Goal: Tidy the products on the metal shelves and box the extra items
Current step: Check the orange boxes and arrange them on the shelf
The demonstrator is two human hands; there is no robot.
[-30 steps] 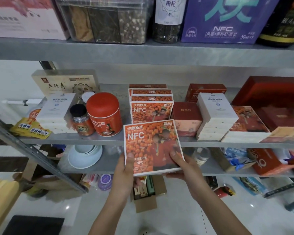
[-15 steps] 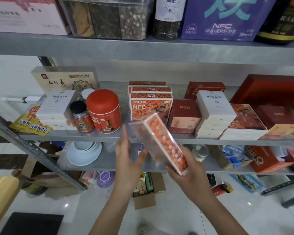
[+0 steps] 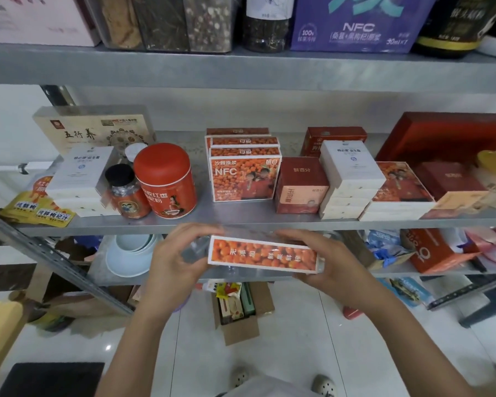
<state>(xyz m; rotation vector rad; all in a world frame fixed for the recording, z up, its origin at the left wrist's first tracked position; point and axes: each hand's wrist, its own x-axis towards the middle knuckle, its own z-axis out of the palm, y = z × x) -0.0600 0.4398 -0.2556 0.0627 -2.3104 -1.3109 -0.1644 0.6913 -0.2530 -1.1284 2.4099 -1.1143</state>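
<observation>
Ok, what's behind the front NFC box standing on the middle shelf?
More matching orange boxes stand in a row behind it. Only their tops show; their fronts are covered.

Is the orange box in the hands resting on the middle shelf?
No, the left hand and right hand hold the orange box clear of the middle shelf.

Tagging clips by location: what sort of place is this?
Probably a shop stockroom: metal shelves packed with packaged products, rows of identical orange NFC boxes, and an open cardboard box of goods on the floor.
</observation>
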